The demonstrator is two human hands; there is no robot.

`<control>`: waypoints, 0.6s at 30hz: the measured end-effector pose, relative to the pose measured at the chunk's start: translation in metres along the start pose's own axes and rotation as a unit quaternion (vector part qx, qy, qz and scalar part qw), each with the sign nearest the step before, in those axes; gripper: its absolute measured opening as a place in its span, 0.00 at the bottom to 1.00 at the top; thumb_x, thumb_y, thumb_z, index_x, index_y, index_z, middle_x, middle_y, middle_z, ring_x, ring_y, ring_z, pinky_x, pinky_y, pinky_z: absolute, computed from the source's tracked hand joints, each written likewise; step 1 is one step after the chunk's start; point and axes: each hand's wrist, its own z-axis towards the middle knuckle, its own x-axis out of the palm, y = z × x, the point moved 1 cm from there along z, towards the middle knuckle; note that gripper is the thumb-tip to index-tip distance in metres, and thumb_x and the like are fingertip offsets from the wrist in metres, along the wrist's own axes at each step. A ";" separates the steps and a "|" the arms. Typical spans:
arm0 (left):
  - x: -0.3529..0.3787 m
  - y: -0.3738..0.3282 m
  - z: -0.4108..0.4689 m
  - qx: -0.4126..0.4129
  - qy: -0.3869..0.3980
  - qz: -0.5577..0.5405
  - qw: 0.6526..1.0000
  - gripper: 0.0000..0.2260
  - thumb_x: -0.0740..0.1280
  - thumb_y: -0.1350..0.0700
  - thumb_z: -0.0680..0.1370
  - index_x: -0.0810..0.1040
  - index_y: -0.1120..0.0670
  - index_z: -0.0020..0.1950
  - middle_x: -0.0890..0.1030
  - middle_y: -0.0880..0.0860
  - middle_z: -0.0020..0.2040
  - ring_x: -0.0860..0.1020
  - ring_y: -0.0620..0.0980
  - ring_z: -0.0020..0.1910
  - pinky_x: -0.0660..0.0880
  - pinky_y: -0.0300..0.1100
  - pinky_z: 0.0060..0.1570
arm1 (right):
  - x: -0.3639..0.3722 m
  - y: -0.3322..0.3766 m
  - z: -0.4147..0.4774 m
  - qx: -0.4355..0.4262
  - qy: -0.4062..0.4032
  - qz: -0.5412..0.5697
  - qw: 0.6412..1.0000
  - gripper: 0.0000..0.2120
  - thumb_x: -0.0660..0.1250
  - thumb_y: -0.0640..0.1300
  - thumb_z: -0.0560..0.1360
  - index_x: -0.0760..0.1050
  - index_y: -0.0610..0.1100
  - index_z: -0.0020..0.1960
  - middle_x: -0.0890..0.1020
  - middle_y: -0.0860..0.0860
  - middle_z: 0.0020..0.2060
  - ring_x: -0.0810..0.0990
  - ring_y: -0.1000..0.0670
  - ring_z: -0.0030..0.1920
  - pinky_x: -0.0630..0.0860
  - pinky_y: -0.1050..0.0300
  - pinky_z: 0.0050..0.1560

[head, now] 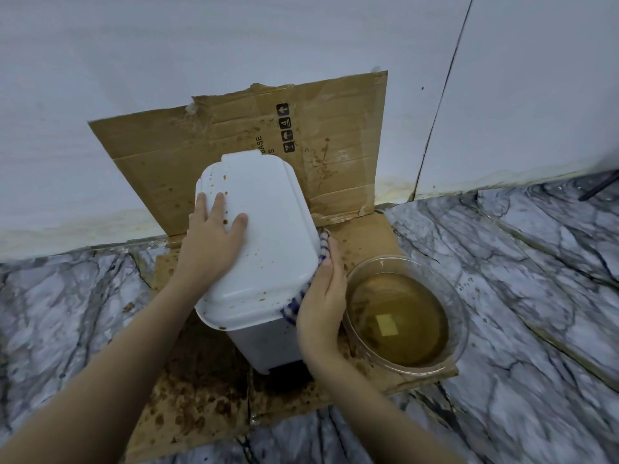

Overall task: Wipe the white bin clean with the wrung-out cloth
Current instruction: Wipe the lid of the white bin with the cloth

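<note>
The white bin (264,229) stands lid-down-shut on stained cardboard (207,390), and the work in hand looks to be its right side wall. The left hand (214,242) lies flat on the bin's lid, fingers straight and spread, gripping nothing. It should bear down firmly so the light bin does not slide or tip. The right hand (321,306), fingers straight and together, presses the blue-checked cloth (290,309) against the bin's right wall just under the lid's edge. Long strokes from the lid's lip down to the base, with the whole palm behind the cloth, would probably lift more than dabbing. Brown spots (256,252) dot the lid, so that face needs its own pass, perhaps with a cleaner fold. The glass bowl (457,329) just right of the bin holds brown water; an elbow swing could knock it.
</note>
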 end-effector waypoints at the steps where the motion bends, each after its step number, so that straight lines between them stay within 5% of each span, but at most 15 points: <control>1: 0.000 0.000 -0.001 0.001 -0.002 -0.002 1.000 0.28 0.51 0.42 0.80 0.49 0.49 0.78 0.44 0.51 0.78 0.48 0.56 0.77 0.54 0.55 0.72 | 0.002 -0.001 -0.008 -0.024 -0.015 0.011 1.000 0.16 0.49 0.45 0.83 0.65 0.55 0.68 0.67 0.62 0.65 0.62 0.74 0.62 0.61 0.76 0.62; 3: 0.001 0.000 -0.001 0.002 -0.002 -0.002 1.000 0.28 0.51 0.42 0.80 0.49 0.50 0.77 0.44 0.51 0.78 0.48 0.55 0.77 0.53 0.55 0.71 | 0.005 -0.003 -0.009 -0.035 -0.031 0.017 0.999 0.16 0.49 0.44 0.83 0.65 0.54 0.68 0.67 0.61 0.64 0.62 0.75 0.61 0.59 0.80 0.59; 5: 0.001 0.001 -0.001 0.003 0.000 0.001 1.000 0.28 0.51 0.41 0.80 0.49 0.50 0.78 0.44 0.51 0.78 0.48 0.56 0.77 0.53 0.55 0.72 | 0.003 -0.003 0.004 -0.003 -0.027 0.018 0.999 0.17 0.50 0.45 0.83 0.69 0.52 0.68 0.71 0.57 0.64 0.69 0.65 0.62 0.65 0.71 0.61; 9: 0.000 0.003 0.002 0.002 0.000 0.004 1.000 0.28 0.51 0.41 0.80 0.48 0.50 0.78 0.44 0.51 0.78 0.48 0.57 0.77 0.53 0.55 0.72 | -0.010 0.012 0.053 0.160 0.160 0.033 0.974 0.18 0.50 0.51 0.82 0.68 0.56 0.69 0.80 0.49 0.59 0.77 0.54 0.45 0.79 0.60 0.42; 12: 0.001 0.001 0.004 0.006 0.000 0.007 1.000 0.28 0.51 0.41 0.80 0.49 0.50 0.77 0.44 0.51 0.78 0.48 0.57 0.77 0.54 0.56 0.71 | -0.008 0.017 0.082 0.172 0.265 0.059 0.947 0.20 0.50 0.51 0.82 0.61 0.54 0.74 0.70 0.55 0.69 0.73 0.55 0.63 0.68 0.53 0.68; 18: -0.002 0.006 0.004 0.013 -0.006 0.002 1.000 0.28 0.51 0.42 0.81 0.49 0.50 0.77 0.45 0.52 0.78 0.48 0.57 0.77 0.54 0.55 0.72 | -0.009 0.007 0.052 0.037 0.206 0.006 0.978 0.18 0.51 0.48 0.83 0.64 0.55 0.72 0.69 0.60 0.68 0.69 0.59 0.67 0.66 0.62 0.67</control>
